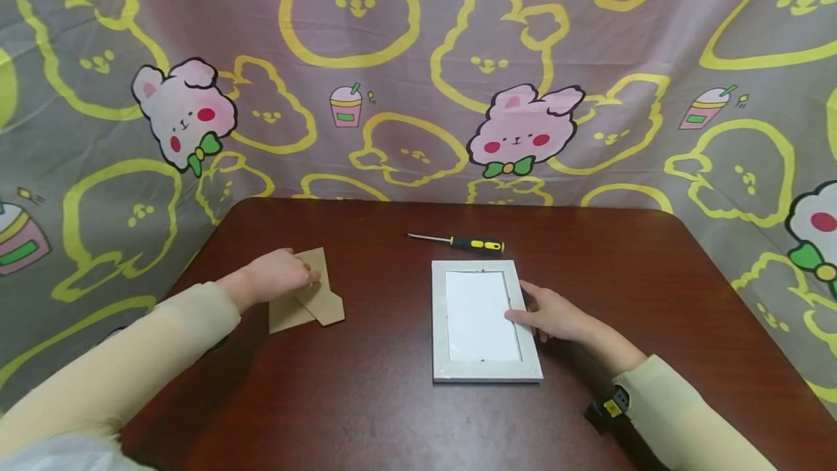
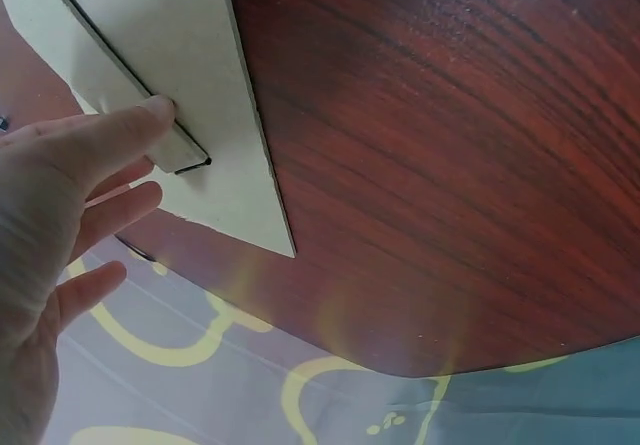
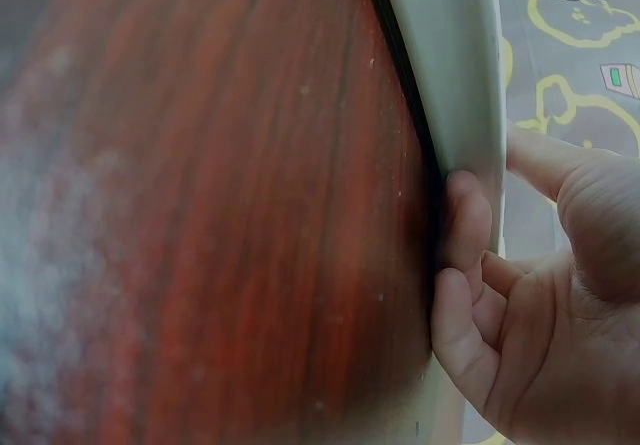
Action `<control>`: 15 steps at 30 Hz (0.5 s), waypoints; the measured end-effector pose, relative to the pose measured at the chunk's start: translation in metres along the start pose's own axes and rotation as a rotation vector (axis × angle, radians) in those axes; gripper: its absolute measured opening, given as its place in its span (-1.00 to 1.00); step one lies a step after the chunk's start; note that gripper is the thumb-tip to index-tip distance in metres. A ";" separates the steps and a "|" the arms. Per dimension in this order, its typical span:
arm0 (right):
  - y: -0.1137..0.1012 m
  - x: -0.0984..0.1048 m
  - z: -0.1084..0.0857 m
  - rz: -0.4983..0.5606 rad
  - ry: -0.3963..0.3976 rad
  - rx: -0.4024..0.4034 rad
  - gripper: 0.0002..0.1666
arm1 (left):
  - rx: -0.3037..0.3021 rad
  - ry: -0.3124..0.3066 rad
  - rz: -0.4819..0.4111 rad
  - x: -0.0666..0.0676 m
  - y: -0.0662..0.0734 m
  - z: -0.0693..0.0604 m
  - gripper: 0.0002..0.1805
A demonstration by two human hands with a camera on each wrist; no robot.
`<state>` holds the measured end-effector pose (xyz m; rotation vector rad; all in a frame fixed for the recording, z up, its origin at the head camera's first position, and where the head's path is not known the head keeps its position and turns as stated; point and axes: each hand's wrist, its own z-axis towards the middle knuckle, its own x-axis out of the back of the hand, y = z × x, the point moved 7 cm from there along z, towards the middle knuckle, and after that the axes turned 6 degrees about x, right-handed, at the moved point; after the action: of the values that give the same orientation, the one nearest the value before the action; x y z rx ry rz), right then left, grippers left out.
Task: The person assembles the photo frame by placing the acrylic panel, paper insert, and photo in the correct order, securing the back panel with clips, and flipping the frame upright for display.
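One white frame (image 1: 441, 322): gripped by the right hand (image 1: 552, 315), thumb above, fingers under its edge, probably for steadiness.
Brown board (image 1: 286, 316): apparently set aside, beneath the left hand (image 1: 281, 276), whose loose fingers touch its stand (image 1: 329, 309).

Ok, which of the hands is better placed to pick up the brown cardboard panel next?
Probably the left: the left hand is at the brown cardboard panel, while the right hand holds the white rectangular frame.
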<state>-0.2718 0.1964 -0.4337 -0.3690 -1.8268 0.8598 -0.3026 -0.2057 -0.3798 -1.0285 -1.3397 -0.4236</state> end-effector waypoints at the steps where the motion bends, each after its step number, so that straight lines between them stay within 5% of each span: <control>1: 0.000 0.000 0.000 0.001 0.001 0.001 -0.01 | -0.006 0.004 0.015 0.001 0.000 0.001 -0.71; 11: 0.002 -0.001 0.000 0.003 0.005 -0.010 -0.03 | -0.022 -0.018 0.099 -0.004 0.002 0.002 -0.71; 15: 0.003 0.000 0.002 -0.008 -0.002 -0.016 -0.02 | -0.082 -0.023 0.161 -0.005 0.006 0.001 -0.72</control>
<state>-0.2739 0.1980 -0.4358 -0.3709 -1.8368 0.8416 -0.2994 -0.2035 -0.3863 -1.2032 -1.2577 -0.3481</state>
